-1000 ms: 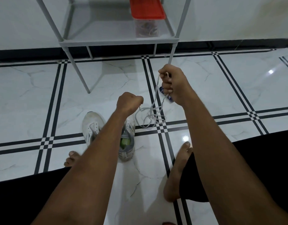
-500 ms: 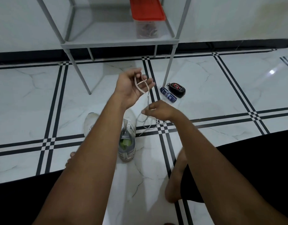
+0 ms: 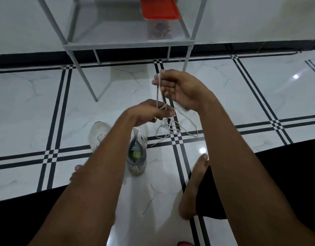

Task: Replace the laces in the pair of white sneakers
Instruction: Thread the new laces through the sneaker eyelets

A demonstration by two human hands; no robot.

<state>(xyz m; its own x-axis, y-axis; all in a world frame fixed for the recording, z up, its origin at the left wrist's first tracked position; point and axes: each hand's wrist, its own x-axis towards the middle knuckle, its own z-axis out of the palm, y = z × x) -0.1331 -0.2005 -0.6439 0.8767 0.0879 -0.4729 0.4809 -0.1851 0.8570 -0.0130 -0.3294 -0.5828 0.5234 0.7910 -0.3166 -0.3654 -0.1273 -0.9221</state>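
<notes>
Two white sneakers stand on the tiled floor, partly hidden by my left forearm: the left sneaker (image 3: 98, 133) shows its toe, the right sneaker (image 3: 137, 153) shows its open mouth with a green insole. A white lace (image 3: 172, 128) lies in loose loops on the floor to their right and rises into my hands. My left hand (image 3: 148, 112) pinches the lace low down. My right hand (image 3: 181, 89) is raised above it, holding the lace's upper part between thumb and fingers. A short stretch runs taut between both hands.
A grey metal shelf rack (image 3: 128, 44) stands by the wall, carrying a clear box with a red lid (image 3: 159, 8). My bare feet (image 3: 194, 185) and black-clad legs frame the floor in front.
My right hand rose from low near the floor to above the left hand. My left hand dropped and turned over. The small items by the rack leg are now covered by my right hand.
</notes>
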